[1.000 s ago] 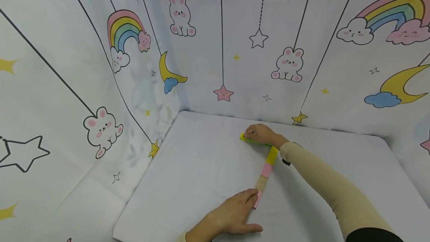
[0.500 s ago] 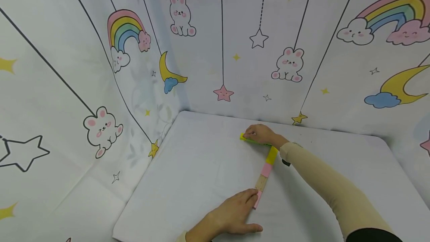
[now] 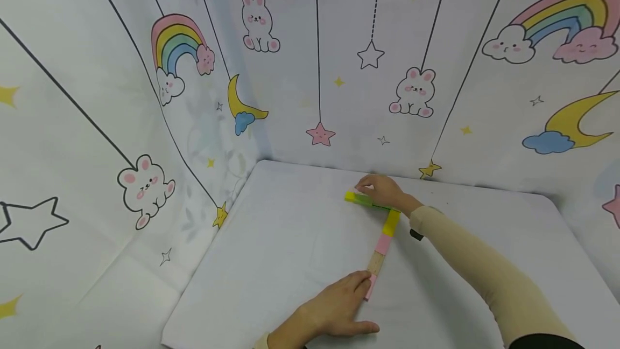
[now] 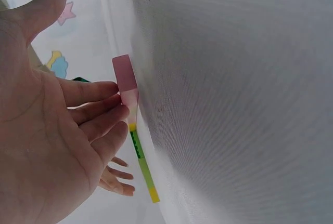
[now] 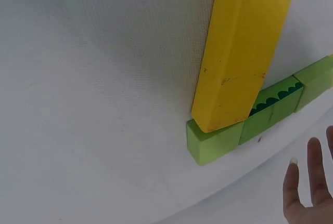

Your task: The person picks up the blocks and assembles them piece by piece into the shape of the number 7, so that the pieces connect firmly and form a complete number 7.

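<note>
A row of blocks runs up the table in the head view: a pink block [image 3: 370, 287] nearest, then a wood-coloured block [image 3: 375, 263], another pink block [image 3: 383, 244] and a yellow block [image 3: 391, 223]. Across its far end lies a row of green blocks [image 5: 273, 110], ending at the left in a yellow block [image 3: 349, 196]. My left hand [image 3: 336, 306] has its fingers extended, fingertips against the nearest pink block's side, thumb spread away. Just behind the green row, my right hand [image 3: 381, 190] hovers with loosely bent fingers and holds nothing, partly hiding the row's right part.
The white table [image 3: 271, 263] meets a printed cloth backdrop [image 3: 290, 85] along its far and left edges. A dark band [image 3: 416, 234] sits at the right wrist, below the beige sleeve [image 3: 474, 268].
My right hand has come off the green row and moved slightly right and back, showing more green. The left hand and the blocks look unmoved.
</note>
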`<state>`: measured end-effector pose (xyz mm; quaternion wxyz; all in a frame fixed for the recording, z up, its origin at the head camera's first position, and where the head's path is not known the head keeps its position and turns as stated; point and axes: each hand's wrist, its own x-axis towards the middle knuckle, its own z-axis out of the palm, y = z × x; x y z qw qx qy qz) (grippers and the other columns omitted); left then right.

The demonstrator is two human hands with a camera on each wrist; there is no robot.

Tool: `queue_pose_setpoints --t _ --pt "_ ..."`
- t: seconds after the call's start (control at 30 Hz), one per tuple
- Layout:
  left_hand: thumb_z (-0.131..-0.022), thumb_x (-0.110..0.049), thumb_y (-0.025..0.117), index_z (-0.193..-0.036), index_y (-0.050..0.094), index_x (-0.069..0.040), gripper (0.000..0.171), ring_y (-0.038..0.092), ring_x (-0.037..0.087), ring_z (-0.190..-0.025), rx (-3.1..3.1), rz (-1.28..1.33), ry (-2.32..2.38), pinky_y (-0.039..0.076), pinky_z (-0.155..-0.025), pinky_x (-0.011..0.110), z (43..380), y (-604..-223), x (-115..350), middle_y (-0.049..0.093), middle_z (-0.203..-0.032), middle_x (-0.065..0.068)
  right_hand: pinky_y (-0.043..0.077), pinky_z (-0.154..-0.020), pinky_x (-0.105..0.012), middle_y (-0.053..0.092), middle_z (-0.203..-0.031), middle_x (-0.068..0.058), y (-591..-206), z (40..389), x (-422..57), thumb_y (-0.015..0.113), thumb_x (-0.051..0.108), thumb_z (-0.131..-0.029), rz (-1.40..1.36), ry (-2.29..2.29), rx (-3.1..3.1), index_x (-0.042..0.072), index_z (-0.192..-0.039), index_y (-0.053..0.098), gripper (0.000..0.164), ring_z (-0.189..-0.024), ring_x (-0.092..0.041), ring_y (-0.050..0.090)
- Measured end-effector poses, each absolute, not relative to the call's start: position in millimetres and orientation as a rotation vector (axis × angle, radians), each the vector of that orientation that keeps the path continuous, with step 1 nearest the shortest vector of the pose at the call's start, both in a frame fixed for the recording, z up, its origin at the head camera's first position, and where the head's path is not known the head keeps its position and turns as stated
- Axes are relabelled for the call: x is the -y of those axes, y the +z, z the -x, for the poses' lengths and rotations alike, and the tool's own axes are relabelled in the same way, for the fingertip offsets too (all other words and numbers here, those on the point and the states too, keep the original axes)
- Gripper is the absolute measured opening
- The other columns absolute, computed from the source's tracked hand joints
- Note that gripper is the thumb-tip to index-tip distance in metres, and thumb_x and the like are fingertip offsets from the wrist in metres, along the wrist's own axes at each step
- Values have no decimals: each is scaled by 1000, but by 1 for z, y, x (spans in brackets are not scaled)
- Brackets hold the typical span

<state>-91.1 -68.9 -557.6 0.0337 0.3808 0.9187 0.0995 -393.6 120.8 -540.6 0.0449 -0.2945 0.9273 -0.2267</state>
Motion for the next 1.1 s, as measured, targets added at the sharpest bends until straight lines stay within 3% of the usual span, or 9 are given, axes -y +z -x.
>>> queue_pose_setpoints --t 0.47,0.77,1.1 --pt "-98 -75 45 -153 45 -1 93 40 16 -147 -2805 -1136 340 37 -118 26 96 -556 70 41 -158 8 50 -105 -56 71 -131 -13 -525 367 -139 62 33 -107 819 -743 -3117 9 -122 78 32 -125 -37 61" --pt "-100 -73 44 -150 49 -1 88 41 16 -146 -2798 -1098 368 42 -116 28 101 -558 67 43 -156 7 56 -89 -55 74 -122 -14 -524 351 -162 68 22 -102 857 -794 -3315 5 -114 79 23 -112 -39 66" --pt "-101 -72 43 -143 56 -5 81 43 17 -144 -2804 -1001 438 44 -115 30 109 -550 80 44 -155 7 53 -99 -57 71 -125 -17 -524 331 -182 70 21 -100 800 -805 -3413 2 -116 77 26 -116 -40 65"
